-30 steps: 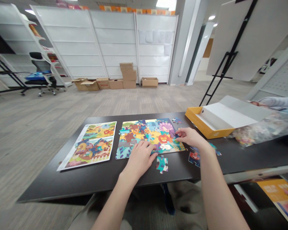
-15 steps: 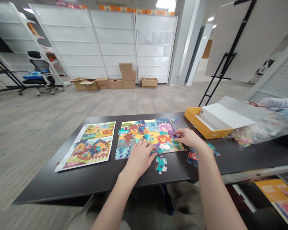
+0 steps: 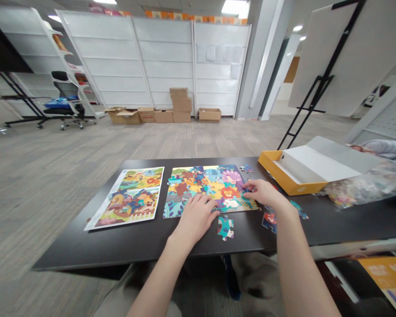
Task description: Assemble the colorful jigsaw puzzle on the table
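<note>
Jigsaw (image 3: 201, 180) of animals lies under left hand (image 3: 198, 215) and right hand (image 3: 264, 193).

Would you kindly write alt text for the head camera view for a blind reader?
A person's left hand lies flat on the near edge of a colourful animal jigsaw on a black table, while the right hand touches its right edge. A loose piece lies nearer, a picture sheet to the left, an open yellow box to the right.

Bright ceiling light, warped edges.
</note>
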The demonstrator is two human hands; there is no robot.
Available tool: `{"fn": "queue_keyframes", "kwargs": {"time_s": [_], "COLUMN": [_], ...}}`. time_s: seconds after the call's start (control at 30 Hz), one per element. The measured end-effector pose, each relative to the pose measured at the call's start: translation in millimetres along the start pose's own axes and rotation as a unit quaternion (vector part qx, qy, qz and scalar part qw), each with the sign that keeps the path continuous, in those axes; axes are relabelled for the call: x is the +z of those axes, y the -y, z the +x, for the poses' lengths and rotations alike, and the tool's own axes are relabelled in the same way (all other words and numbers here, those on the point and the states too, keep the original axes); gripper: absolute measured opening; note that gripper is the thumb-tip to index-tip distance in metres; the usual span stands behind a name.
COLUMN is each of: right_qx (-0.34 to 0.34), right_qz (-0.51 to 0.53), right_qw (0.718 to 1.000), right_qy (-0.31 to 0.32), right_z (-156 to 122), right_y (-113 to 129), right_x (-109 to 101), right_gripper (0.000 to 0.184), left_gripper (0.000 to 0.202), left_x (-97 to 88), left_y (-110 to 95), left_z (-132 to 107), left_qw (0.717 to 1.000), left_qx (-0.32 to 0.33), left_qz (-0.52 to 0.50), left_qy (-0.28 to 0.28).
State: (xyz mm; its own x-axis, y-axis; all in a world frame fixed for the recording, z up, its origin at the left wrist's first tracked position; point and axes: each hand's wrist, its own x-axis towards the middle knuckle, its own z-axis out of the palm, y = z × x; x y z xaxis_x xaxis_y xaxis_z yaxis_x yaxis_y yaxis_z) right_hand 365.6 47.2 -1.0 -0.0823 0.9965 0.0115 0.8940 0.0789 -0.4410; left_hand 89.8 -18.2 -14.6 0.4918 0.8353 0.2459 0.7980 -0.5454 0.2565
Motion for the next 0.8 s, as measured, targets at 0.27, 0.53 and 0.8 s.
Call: {"fn": "queue_keyframes", "kwargs": {"time_s": [0.27,0.53,0.8], "right_qx": [0.012,-0.007,-0.011], "right_qz": [0.024,0.025,0.045], "right_qw": [1.0,0.997,0.994], "right_qy": [-0.012,-0.068,-0.099], "right_z": [4.2,2.9,2.9], "right_y": [-7.8,2.1,30.6], "right_x": [5.7,0.0,-3.6], "right_gripper": [0.029,0.024,0.025], "left_gripper": [0.018,0.019,0.02], "left_x": [-1.2,-15.4,-56.9], "left_y": [-1.1,10.3,91.8], "left_z": [-0.1,-7.1,-38.4], "left_qw": [1.0,0.998,0.983], "left_qx": [0.002,0.017,-0.138], "left_qz": [0.006,-0.046,0.012], "left_qy": [0.0,-0.031,-0.121]}}
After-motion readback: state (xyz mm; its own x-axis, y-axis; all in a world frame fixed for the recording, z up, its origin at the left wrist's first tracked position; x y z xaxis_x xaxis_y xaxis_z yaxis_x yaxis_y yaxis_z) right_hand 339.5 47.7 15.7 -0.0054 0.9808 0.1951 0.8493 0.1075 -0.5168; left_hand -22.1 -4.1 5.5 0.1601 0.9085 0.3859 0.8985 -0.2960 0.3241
